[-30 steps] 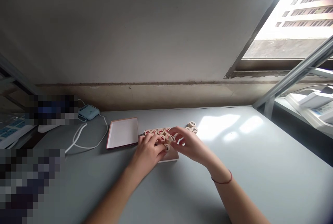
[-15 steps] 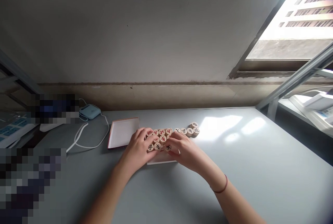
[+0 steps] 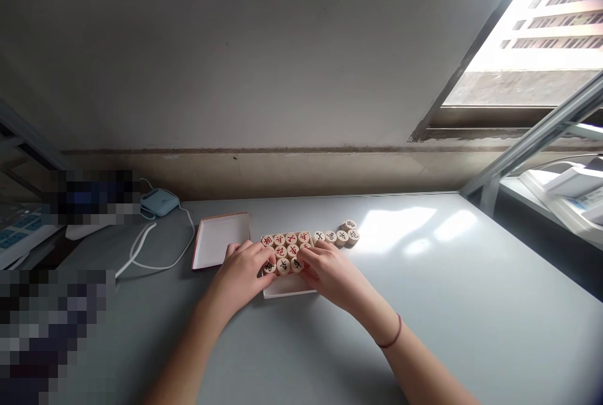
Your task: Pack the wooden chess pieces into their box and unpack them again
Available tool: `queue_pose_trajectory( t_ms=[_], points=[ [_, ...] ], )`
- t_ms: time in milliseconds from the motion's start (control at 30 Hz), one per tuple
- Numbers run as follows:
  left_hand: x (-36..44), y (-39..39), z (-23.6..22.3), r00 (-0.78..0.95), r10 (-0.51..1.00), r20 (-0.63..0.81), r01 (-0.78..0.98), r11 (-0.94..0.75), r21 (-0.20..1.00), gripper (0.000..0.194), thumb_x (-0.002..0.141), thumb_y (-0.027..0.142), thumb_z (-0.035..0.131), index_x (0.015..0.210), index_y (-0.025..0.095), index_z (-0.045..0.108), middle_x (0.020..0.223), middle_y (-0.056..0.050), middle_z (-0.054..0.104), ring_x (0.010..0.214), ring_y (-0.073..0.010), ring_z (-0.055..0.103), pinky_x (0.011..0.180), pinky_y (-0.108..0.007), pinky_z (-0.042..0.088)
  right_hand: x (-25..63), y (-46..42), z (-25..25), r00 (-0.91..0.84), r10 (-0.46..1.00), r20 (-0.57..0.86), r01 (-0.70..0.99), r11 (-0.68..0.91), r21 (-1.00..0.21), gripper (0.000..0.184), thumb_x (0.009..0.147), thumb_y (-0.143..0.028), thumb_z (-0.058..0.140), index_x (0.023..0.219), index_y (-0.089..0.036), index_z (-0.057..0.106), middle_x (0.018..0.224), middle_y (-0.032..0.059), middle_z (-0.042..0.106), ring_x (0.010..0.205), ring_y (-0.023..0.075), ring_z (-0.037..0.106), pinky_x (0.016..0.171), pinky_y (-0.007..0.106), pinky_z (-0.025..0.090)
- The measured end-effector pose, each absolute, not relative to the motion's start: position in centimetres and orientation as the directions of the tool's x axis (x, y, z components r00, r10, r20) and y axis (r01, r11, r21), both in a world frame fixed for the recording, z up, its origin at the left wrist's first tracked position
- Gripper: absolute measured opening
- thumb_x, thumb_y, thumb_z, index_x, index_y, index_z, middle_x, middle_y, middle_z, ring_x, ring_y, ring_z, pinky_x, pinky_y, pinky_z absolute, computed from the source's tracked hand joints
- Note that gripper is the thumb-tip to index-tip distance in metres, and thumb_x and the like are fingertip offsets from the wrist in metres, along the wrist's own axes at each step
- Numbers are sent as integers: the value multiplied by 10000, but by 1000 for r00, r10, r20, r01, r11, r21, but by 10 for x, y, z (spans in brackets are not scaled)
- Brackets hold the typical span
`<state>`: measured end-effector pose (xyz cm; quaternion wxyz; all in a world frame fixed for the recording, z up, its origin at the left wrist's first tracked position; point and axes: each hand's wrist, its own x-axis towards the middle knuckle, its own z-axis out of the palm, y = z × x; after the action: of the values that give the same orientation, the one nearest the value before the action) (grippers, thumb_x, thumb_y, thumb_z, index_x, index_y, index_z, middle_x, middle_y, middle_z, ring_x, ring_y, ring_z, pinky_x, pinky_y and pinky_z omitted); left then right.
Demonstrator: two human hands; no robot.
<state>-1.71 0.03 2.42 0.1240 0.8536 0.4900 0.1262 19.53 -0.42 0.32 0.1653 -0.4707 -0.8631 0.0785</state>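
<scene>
Rows of round wooden xiangqi pieces [image 3: 280, 252] stand in an open white box [image 3: 287, 290], red characters at the back and black in the front row. My left hand [image 3: 245, 267] is at the box's left end, thumb and fingers closed around the leftmost black piece [image 3: 269, 267]. At the right end, my right hand [image 3: 327, 265] pinches the black piece [image 3: 296, 264] that ends the front row. Between them sits another black piece [image 3: 283, 266]. My right fingers partly cover the pieces at that side. The box's front strip shows its bare floor.
Several more black pieces [image 3: 342, 237] stand on the grey table beyond my right hand, one behind the others. The box lid [image 3: 221, 240] lies inner side up at left. A white cable [image 3: 164, 265] and a light blue device [image 3: 162, 202] are farther left.
My right hand has brought its black piece left and down against the front row. My left hand has shifted slightly left, with its fingers drawn back from the back row.
</scene>
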Motion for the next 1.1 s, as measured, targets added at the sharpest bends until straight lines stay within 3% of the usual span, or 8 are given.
queue_pose_trajectory(
  t_ms=[133, 267, 333, 433, 533, 667, 900, 1100],
  points=[
    [-16, 0, 26, 484, 871, 80, 811, -481, 333, 58, 821, 211, 589, 776, 226, 557, 811, 25, 626, 828, -189, 557, 805, -338, 346, 193, -7, 10, -506, 841, 194, 780, 541, -315, 149, 805, -97, 599, 735, -198, 515, 677, 19, 577, 713, 181, 493, 587, 262, 340],
    [-16, -1, 26, 495, 863, 100, 803, -498, 326, 50, 828, 223, 575, 781, 229, 561, 815, 18, 626, 807, -187, 561, 790, -327, 356, 204, -1, 19, -418, 886, 201, 737, 460, -496, 61, 842, -230, 603, 792, -209, 574, 745, 22, 627, 728, 174, 549, 616, 257, 400],
    [-16, -1, 25, 495, 863, 103, 803, -500, 324, 54, 833, 228, 565, 779, 229, 560, 812, 16, 624, 800, -185, 562, 783, -323, 358, 218, 11, 21, -233, 947, 223, 776, 319, -544, 148, 881, -325, 538, 815, -209, 601, 810, 39, 654, 732, 175, 577, 630, 266, 417],
    [-16, -2, 22, 500, 858, 117, 794, -509, 333, 62, 833, 197, 546, 782, 227, 562, 817, 20, 620, 797, -176, 561, 789, -324, 356, 243, 37, 21, 144, 967, 212, 894, -35, -446, 259, 881, -382, 467, 835, -192, 637, 899, 84, 668, 768, 202, 600, 636, 283, 412],
    [-15, -3, 20, 503, 855, 129, 788, -514, 338, 85, 817, 155, 548, 787, 232, 569, 823, 26, 619, 817, -176, 559, 806, -332, 356, 261, 61, 20, 249, 969, -8, 912, -237, -336, 287, 825, -406, 504, 940, -191, 656, 860, 85, 684, 742, 212, 612, 575, 270, 386],
    [-15, -2, 21, 491, 860, 139, 792, -507, 340, 30, 821, 241, 590, 793, 233, 584, 840, 17, 630, 841, -192, 554, 812, -345, 373, 266, 77, 18, 178, 968, -178, 941, -220, -256, 240, 753, -325, 588, 916, -177, 682, 726, 78, 685, 668, 214, 615, 534, 266, 366],
    [-9, 1, 18, 455, 855, 249, 769, -518, 375, 87, 857, 295, 594, 918, 244, 628, 944, -4, 669, 936, -207, 562, 845, -376, 396, 265, 81, 24, 162, 982, -93, 948, -181, -260, 195, 788, -223, 551, 899, -159, 698, 868, 111, 707, 805, 235, 635, 613, 277, 401],
    [3, -10, 34, 387, 727, 568, 639, -655, 403, 101, 874, 191, 572, 906, 250, 647, 874, -3, 671, 958, -206, 568, 887, -414, 436, 256, 39, 25, 35, 968, 247, 791, 124, -600, 254, 858, -389, 544, 949, -195, 679, 900, 67, 699, 695, 167, 624, 648, 289, 482]
  ],
)
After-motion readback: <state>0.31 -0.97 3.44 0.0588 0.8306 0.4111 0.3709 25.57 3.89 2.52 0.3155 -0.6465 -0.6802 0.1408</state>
